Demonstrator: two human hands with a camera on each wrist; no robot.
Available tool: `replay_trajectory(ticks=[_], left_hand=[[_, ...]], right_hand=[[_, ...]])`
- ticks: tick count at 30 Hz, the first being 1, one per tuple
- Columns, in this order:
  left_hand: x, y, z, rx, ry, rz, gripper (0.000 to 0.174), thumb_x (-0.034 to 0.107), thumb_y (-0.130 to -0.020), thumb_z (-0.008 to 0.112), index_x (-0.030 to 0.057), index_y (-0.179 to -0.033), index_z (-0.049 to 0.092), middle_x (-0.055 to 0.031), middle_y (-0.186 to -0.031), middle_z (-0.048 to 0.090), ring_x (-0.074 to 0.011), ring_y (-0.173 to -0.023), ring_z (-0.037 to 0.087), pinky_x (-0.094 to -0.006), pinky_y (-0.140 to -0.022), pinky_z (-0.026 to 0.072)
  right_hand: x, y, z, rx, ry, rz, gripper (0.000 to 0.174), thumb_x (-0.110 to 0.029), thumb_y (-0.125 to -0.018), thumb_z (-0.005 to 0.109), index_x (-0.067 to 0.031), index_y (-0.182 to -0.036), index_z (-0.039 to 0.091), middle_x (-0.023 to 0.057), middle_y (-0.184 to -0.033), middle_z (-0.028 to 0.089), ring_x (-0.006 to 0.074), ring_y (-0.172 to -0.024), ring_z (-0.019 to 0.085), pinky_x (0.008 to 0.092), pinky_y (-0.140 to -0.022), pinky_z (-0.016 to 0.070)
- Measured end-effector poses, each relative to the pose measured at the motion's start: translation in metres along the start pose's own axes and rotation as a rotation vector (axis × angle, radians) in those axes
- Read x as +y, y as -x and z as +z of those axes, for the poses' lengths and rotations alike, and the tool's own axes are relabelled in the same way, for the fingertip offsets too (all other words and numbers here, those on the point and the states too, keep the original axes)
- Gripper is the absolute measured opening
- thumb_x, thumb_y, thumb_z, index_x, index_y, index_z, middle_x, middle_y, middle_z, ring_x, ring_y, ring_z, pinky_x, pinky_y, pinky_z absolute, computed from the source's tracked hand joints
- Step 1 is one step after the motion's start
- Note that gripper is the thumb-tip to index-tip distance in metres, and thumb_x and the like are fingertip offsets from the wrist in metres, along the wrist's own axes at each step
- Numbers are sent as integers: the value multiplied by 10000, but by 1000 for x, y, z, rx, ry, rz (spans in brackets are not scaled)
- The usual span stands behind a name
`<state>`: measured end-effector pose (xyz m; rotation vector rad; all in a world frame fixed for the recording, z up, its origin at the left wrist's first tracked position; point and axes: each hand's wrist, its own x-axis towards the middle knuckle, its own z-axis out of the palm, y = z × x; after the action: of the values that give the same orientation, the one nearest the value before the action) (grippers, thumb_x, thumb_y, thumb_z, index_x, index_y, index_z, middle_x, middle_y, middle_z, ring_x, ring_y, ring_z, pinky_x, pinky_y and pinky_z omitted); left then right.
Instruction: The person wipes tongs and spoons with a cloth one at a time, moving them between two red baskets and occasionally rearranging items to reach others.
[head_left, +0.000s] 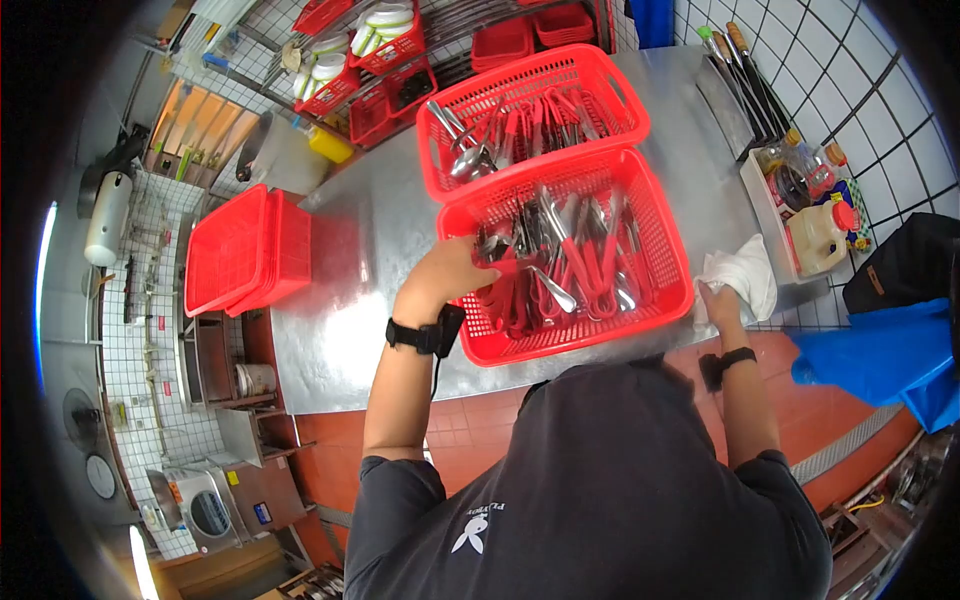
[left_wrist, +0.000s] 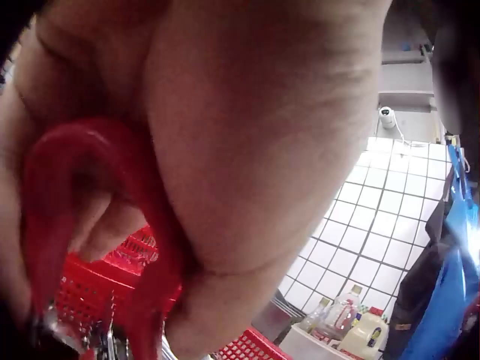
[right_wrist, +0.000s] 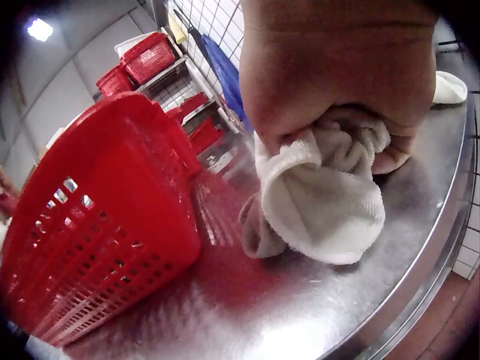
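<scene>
In the head view my left hand (head_left: 445, 272) is at the left side of the nearer red basket (head_left: 668, 225), among metal utensils. It grips tongs with a red handle; the red U-shaped bend of these tongs (left_wrist: 101, 135) fills the left wrist view, its metal ends partly hidden. More red-handled tongs (head_left: 600, 295) lie in a pile inside the basket. At the basket's right, my right hand (head_left: 722, 305) holds a bunched white cloth (right_wrist: 322, 210) on the steel table (right_wrist: 300, 300), fingers curled into the fabric.
A second red basket (head_left: 630, 95) of ladles and tongs stands behind the first. Stacked red bins (head_left: 235, 250) sit at the table's left end. A white tray (head_left: 765, 215) of bottles stands at the right wall, beside a rack of long-handled tools (head_left: 755, 85).
</scene>
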<state>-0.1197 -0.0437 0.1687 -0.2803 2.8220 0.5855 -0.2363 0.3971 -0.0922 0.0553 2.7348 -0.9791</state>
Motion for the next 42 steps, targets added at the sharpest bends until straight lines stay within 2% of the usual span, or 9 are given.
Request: replay_trajectory(ticks=[10,13,16,23,26,29,31,35,42], left_hand=[[-14,-58,25,-405,-84,-307,484,422,-689,715,0,-925,689,-203,-852,684,-329,-833,673,-408,-762,522],[-32,-53,64,-245,-187,-73,483,438,-698,699,8,-918,695,-202,-881,687,-337,-852,670,-412,-780,525],[-22,-37,89,-30,-204,-248,481,467,-756,642,44,-981,685,-206,-923,684,-361,-899,658,-446,-814,515],[-16,-25,96,55,-161,-289,504,469,-806,593,26,-1039,645,-204,-895,686,-369,-866,665,-475,-774,525],[-12,-20,94,85,-10,-347,507,443,-833,567,27,-1117,620,-230,-996,666,-367,-941,649,-472,-812,515],[-26,-7,107,215,184,-256,517,406,-831,585,36,-1192,594,-254,-1149,612,-388,-1071,591,-465,-934,458],[-35,4,117,309,83,46,563,374,-813,618,45,-1266,554,-251,-1296,530,-408,-1218,482,-469,-1043,361],[-28,28,135,432,-17,-41,603,323,-769,675,101,-1309,526,-198,-1481,341,-431,-1313,359,-503,-1074,308],[-20,23,144,580,259,6,604,47,-710,680,94,-1289,516,-276,-1391,363,-442,-1276,397,-452,-1061,375]], right_hand=[[6,-2,1,-63,-61,10,460,-346,-845,647,38,-1093,611,296,-1074,622,453,-1041,573,457,-867,453],[12,-3,6,15,-8,-28,525,-424,-845,634,77,-1000,647,320,-956,638,459,-961,608,466,-813,470],[11,-3,7,29,-76,-78,541,-438,-845,632,84,-986,647,332,-943,634,464,-956,607,474,-811,469],[2,-4,3,9,1,-28,547,-450,-844,628,82,-972,649,326,-942,633,469,-942,607,472,-793,475],[12,-12,7,-69,-9,22,474,-329,-829,659,72,-1077,608,310,-1086,614,456,-1051,569,444,-905,436],[7,-8,4,-43,-45,1,468,-322,-830,660,68,-1083,608,305,-1093,615,451,-1063,565,438,-917,430],[-12,-2,-6,-53,30,44,473,-324,-831,659,69,-1090,606,305,-1093,616,450,-1064,568,442,-910,436],[-20,2,-10,-62,68,87,478,-349,-833,650,67,-1066,625,307,-1054,629,455,-1031,586,451,-875,457],[-11,-6,-4,-78,89,71,499,-383,-834,641,50,-1082,629,306,-1057,629,449,-1041,585,455,-877,457]])
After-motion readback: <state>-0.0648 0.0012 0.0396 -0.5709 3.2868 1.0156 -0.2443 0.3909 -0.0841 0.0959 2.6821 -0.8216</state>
